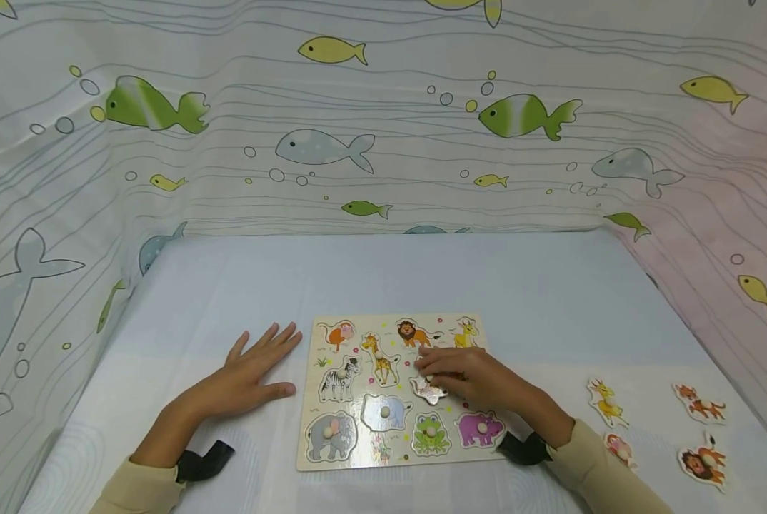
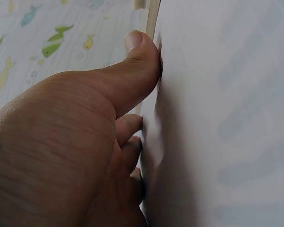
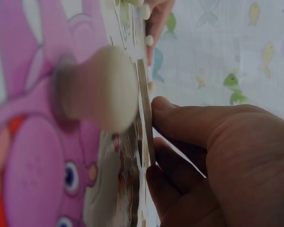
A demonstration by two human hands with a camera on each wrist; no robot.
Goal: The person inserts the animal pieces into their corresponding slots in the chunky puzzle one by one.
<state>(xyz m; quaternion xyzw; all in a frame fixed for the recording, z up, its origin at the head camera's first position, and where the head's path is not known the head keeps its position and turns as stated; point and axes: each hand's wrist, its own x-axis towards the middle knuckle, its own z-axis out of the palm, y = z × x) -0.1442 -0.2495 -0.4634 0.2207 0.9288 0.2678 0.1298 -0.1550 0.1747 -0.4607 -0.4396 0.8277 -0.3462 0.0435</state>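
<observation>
A wooden peg puzzle board (image 1: 351,467) with animal pictures lies on the white table. My right hand (image 1: 470,373) is over its right half, thumb and fingers curled at a pale puzzle piece (image 1: 430,391); in the right wrist view that piece (image 3: 146,109) appears edge-on, slightly raised from the board. Its picture is mostly covered by my fingers. Just left of the board, my left hand (image 1: 251,375) rests flat on the table with fingers spread, its thumb (image 2: 135,61) close to the board's edge. Around the held piece are the green frog (image 1: 431,434), purple hippo (image 1: 482,430) and giraffe (image 1: 379,359).
Right of the board lie loose pieces: a yellow horned animal (image 1: 607,403), a tiger (image 1: 700,403), a pink-faced piece (image 1: 619,450) and a lion (image 1: 703,462). The zebra (image 1: 340,380) and grey elephant (image 1: 332,437) sit on the board's left. A fish-patterned curtain (image 1: 415,93) surrounds the table.
</observation>
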